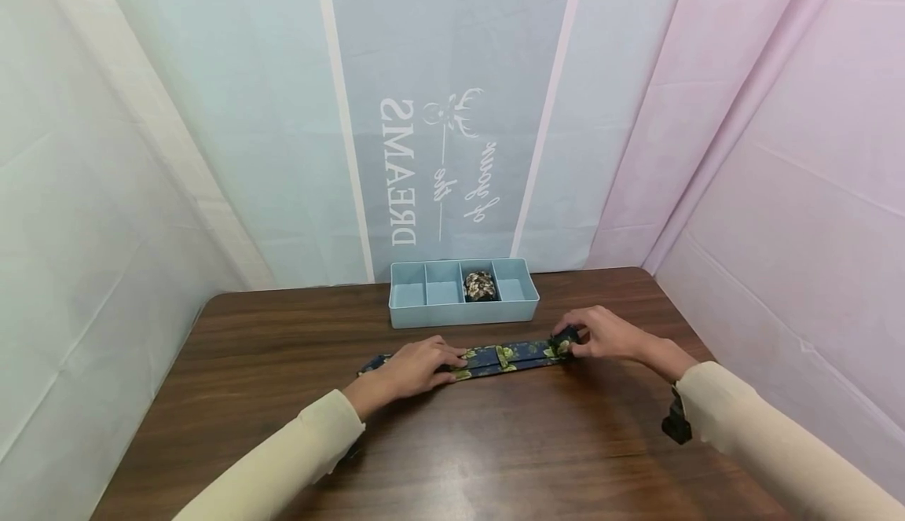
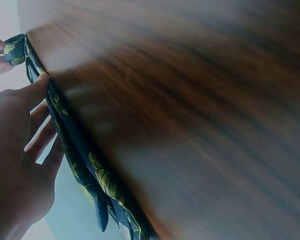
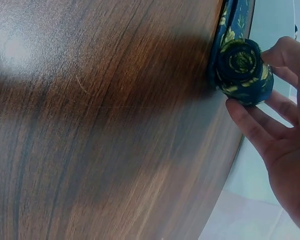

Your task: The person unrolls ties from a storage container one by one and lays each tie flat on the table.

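Note:
A navy necktie with yellow-green flowers lies lengthwise across the table, its underside and keeper loop facing up. Its right end is wound into a roll, whose spiral shows in the right wrist view. My right hand holds that roll between thumb and fingers. Flat over the left part of the tie, my left hand presses it down with extended fingers. In the left wrist view the tie's loose end runs on past the left palm, with a pale label near it.
Behind the tie stands a light blue organizer box with several compartments. One holds a rolled dark cloth with a pale pattern. The brown wooden table meets printed fabric curtains at its back and sides.

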### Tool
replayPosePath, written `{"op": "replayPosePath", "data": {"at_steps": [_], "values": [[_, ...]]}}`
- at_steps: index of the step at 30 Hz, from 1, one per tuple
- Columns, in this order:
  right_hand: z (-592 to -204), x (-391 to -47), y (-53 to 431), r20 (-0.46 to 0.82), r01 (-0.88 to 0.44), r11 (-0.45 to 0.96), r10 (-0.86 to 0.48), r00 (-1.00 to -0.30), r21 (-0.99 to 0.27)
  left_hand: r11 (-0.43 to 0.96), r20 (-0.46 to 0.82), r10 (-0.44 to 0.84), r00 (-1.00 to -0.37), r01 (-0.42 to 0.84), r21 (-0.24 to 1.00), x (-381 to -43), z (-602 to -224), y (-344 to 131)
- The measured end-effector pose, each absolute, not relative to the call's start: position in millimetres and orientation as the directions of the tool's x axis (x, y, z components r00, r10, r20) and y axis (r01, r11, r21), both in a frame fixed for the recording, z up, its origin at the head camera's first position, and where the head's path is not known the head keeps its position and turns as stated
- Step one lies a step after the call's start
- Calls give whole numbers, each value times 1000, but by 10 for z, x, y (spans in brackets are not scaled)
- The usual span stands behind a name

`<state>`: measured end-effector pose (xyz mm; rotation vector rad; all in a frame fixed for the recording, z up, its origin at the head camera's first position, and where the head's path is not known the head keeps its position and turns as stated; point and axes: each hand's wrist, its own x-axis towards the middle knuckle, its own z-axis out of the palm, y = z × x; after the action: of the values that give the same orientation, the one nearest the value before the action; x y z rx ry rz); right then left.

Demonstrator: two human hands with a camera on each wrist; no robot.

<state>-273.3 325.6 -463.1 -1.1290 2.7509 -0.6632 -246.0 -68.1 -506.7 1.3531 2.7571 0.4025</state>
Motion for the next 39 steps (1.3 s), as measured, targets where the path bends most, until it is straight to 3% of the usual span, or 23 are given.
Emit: {"op": "replayPosePath", "data": {"at_steps": [24,39], "values": [[-4684,-2690,3134,80,-604,616,-664,-744,-506,603,48,767,-640,743,291,-2395,-5042,-958],[-4648,-2639,3195,48,-619,623,-685,-727,-478,600,41,768,-639,740,303,-2389,-5047,-1060]]}}
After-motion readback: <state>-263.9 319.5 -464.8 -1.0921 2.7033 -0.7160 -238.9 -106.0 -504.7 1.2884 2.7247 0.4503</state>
